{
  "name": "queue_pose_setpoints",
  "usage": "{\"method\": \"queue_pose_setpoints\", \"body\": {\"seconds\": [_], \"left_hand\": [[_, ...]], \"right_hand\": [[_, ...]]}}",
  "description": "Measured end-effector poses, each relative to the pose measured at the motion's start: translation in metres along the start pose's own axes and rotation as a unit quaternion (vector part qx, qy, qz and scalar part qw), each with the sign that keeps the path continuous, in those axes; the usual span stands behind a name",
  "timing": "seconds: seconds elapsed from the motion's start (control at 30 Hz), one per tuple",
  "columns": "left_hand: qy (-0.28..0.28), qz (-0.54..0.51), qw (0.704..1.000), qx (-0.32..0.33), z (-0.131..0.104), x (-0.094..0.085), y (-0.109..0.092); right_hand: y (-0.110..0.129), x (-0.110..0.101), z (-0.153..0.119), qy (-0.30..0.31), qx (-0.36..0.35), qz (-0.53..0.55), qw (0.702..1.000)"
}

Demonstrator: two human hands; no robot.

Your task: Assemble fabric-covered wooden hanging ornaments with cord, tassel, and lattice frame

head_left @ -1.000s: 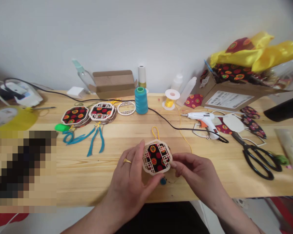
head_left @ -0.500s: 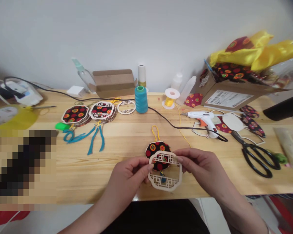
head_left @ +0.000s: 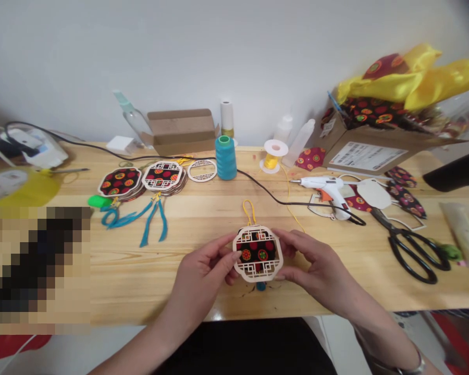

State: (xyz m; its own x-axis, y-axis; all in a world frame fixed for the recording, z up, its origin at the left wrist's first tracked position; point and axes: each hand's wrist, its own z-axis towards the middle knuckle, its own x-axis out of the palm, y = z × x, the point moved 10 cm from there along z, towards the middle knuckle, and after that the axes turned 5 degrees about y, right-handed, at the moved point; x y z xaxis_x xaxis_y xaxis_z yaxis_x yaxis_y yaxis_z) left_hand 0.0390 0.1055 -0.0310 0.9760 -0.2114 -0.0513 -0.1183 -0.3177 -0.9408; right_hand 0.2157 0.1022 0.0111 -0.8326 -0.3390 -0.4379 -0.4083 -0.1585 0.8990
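Observation:
Over a padded fabric piece (head_left: 260, 254), dark with red and orange flowers, lies a pale wooden lattice frame (head_left: 254, 278). My left hand (head_left: 209, 271) pinches the frame's left rim, thumb on top and fingers underneath. At the right rim is my right hand (head_left: 320, 265), its thumb by the lower corner and its fingers partly hidden behind the upper corner. A yellow cord loop (head_left: 249, 211) sticks out above the fabric piece, and a small teal tassel end (head_left: 261, 286) shows below it.
A white glue gun (head_left: 324, 187) and black-handled scissors (head_left: 414, 255) lie to the right. A teal thread cone (head_left: 226, 159) stands at the back, beside a black cable (head_left: 258, 185). Finished-looking ornaments (head_left: 162, 176) are stacked left. A cardboard box (head_left: 336, 143) holds fabric.
Both hands have brought the lattice frame up and slightly left, onto the fabric piece. My right thumb has slid from the frame's upper right down to its lower right.

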Motion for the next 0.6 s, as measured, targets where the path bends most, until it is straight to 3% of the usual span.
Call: {"method": "queue_pose_setpoints", "body": {"seconds": [0.17,0.33,0.6], "left_hand": [[0.070,0.052,0.994,0.060,0.000,0.009,-0.012],[0.052,0.209,0.965,0.151,0.000,0.005,-0.030],[0.023,0.289,0.941,0.174,0.004,0.004,-0.028]], "right_hand": [[-0.003,-0.005,0.005,-0.001,-0.007,-0.015,1.000],[-0.002,-0.011,0.011,-0.008,-0.027,-0.052,0.998],[-0.009,-0.013,0.016,-0.003,-0.039,-0.084,0.996]]}}
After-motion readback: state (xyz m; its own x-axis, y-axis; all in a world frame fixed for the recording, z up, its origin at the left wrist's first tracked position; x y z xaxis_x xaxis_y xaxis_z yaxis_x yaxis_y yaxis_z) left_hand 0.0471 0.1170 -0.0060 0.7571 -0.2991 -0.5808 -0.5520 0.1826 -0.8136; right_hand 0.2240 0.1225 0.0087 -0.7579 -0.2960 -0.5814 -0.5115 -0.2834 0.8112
